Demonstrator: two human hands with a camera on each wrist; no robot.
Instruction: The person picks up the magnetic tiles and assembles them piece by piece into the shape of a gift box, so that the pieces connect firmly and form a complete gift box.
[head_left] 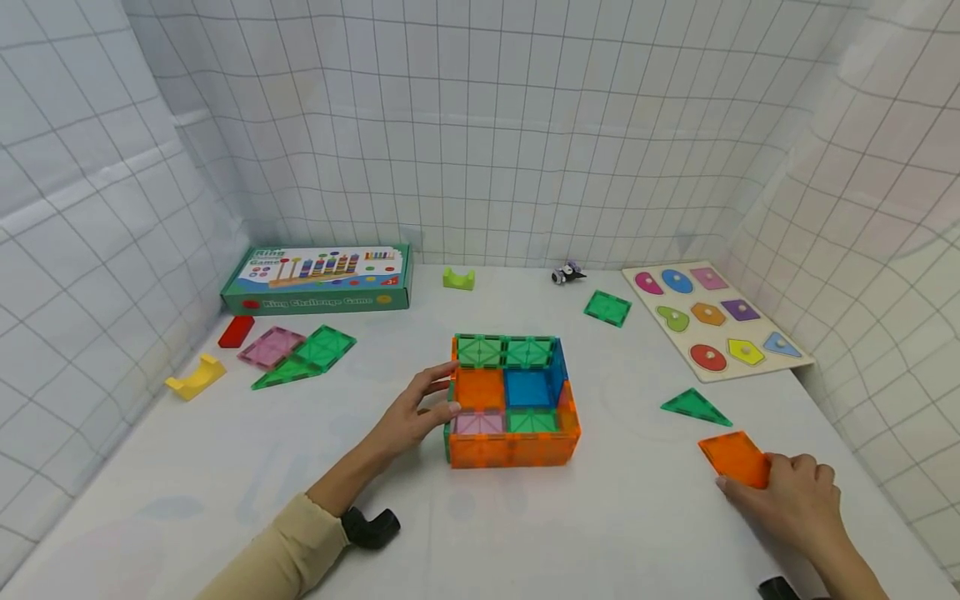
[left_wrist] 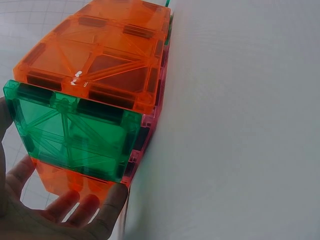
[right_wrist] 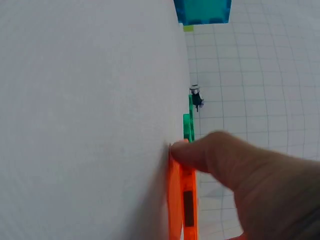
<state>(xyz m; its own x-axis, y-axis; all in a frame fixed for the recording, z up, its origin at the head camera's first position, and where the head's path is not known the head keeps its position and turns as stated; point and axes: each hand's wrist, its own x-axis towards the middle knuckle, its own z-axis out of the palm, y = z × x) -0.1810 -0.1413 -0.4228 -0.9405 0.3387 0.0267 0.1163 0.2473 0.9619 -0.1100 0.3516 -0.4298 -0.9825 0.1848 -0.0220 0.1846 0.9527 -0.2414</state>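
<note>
An open-topped box of translucent magnetic tiles (head_left: pixel 515 451) stands mid-table, with orange, blue, green and pink panels. My left hand (head_left: pixel 412 412) touches its left side, fingers and thumb extended. Seen from the left wrist, a green tile (left_wrist: pixel 75 132) stands on the near side, beside orange ones, with my left fingertips (left_wrist: pixel 114 200) along its lower edge. To the right, my right hand (head_left: pixel 798 500) pinches an orange magnetic tile (head_left: pixel 735 458) at table level. In the right wrist view my thumb (right_wrist: pixel 200 154) lies over the orange edge; the other fingers are hidden there. A green triangular tile (head_left: pixel 695 407) lies just beyond.
A shape puzzle board (head_left: pixel 723 333) lies at right. Farther back are a green square tile (head_left: pixel 607 307), a small toy (head_left: pixel 567 272) and a lime-green block (head_left: pixel 458 279). At left are a game box (head_left: pixel 318 300), pink (head_left: pixel 272 347) and green tiles (head_left: pixel 327 346), red (head_left: pixel 236 332) and yellow blocks (head_left: pixel 197 377).
</note>
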